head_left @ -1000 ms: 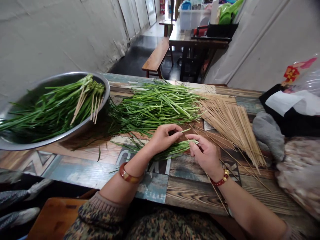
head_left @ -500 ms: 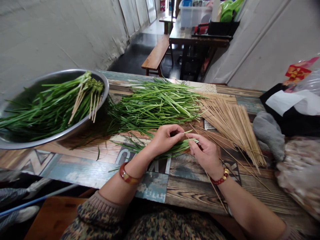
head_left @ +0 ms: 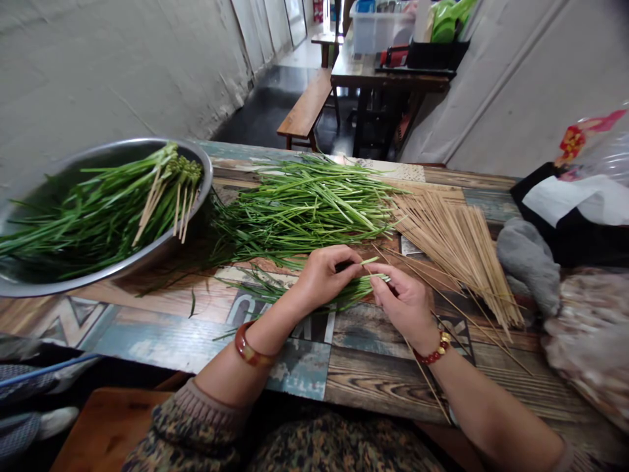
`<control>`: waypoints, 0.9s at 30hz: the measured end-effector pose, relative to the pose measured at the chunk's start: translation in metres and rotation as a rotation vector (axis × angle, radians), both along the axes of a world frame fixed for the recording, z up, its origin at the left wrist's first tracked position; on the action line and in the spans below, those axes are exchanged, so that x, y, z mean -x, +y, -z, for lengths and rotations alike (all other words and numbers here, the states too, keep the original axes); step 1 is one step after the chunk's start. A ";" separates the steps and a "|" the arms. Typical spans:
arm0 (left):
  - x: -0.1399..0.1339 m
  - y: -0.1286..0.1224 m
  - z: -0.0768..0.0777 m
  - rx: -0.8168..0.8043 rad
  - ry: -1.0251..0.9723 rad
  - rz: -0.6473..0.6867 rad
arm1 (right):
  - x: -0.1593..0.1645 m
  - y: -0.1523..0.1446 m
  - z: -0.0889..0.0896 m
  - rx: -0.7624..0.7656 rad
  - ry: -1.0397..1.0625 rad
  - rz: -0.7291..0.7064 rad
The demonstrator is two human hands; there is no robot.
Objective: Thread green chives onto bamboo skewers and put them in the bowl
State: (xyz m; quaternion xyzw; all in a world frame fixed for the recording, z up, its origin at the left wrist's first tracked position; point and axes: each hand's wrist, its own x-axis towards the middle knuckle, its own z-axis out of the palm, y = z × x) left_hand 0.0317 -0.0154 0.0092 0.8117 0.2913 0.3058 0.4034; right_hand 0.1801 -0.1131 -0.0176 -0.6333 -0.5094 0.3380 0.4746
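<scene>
My left hand (head_left: 330, 275) is closed, pinching a garlic chive (head_left: 369, 260) by its pale end. Close against it, my right hand (head_left: 403, 303) is closed on a bamboo skewer (head_left: 426, 377), whose lower part sticks out below the palm toward the table edge. A small bunch of garlic chives (head_left: 361, 288) lies under and between both hands, its cut ends at the right fingertips. My fingers partly hide the skewer's tip. Just beyond my hands is a large pile of loose garlic chives (head_left: 314, 203), with a fan of bamboo skewers (head_left: 455, 252) to its right.
At the left, a steel basin (head_left: 209, 177) holds skewered chives (head_left: 98, 210). On the right are a grey cloth-like bundle (head_left: 528, 259), a filled clear plastic bag (head_left: 590, 341) and a black item with white paper (head_left: 560, 196). A bench (head_left: 307, 105) stands beyond the table.
Both hands keep nearly the same place and grip, with only slight finger movement. At the lower left, the blue stick and a person's shoe beside it have shifted a little in view.
</scene>
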 end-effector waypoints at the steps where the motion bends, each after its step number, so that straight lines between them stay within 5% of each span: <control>1: 0.000 0.000 0.000 -0.005 0.003 -0.002 | 0.000 0.000 0.000 -0.005 -0.006 0.001; 27: 0.001 0.000 0.002 -0.085 0.044 0.040 | -0.001 0.001 0.006 0.005 0.024 0.023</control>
